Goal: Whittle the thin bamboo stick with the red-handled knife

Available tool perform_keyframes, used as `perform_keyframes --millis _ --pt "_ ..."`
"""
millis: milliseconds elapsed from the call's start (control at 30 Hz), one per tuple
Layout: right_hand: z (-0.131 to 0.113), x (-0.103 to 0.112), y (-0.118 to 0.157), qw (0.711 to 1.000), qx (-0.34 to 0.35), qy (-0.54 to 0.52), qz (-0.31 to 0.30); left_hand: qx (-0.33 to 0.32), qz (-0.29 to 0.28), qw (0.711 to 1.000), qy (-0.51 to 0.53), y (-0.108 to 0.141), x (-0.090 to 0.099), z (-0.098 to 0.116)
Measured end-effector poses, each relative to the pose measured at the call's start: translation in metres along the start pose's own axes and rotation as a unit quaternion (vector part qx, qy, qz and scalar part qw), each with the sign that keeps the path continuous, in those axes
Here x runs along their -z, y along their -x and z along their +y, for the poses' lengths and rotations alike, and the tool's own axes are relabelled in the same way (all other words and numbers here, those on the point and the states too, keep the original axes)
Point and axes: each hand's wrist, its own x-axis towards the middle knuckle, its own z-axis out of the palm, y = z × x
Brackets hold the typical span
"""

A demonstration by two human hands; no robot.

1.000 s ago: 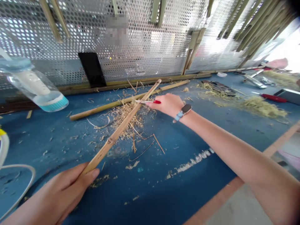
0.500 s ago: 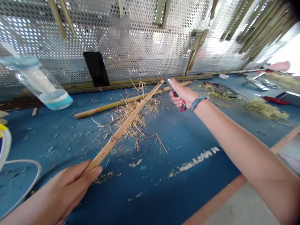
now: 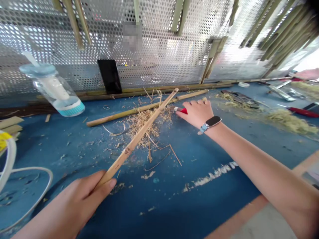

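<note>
My left hand is closed around the near end of a split bamboo strip. The strip slants away to the upper right, crossing above a pile of thin shavings and a second bamboo piece lying on the blue table. My right hand is palm down, low over the table near the strip's far end. A red-handled utility knife pokes out to the left from under its thumb, metal end toward the shavings. Most of the handle and the fingertips are hidden beneath that hand.
A lidded bottle and a dark phone stand by the perforated metal screen. A white cable curves at the left. Rightward lie green shavings, a red-handled tool and metal tools.
My right hand has turned palm down and lowered with the utility knife, whose metal end now points left. The left hand keeps its hold on the bamboo strip. The view has shifted slightly.
</note>
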Motion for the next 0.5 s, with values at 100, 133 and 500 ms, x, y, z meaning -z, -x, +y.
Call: perform_keyframes --millis 100,133,500 --pt "-0.018 0.017 0.011 0.992 0.092 -0.063 0.055 -0.057 0.028 0.993 -0.1 0.004 0.001 0.002" --pt "-0.025 0.021 0.013 0.988 0.11 -0.101 0.047 -0.075 0.041 0.988 -0.125 0.005 0.0 0.004" --pt "-0.031 0.014 0.015 0.916 0.106 -0.387 0.022 -0.096 0.061 0.98 -0.164 0.011 -0.009 -0.004"
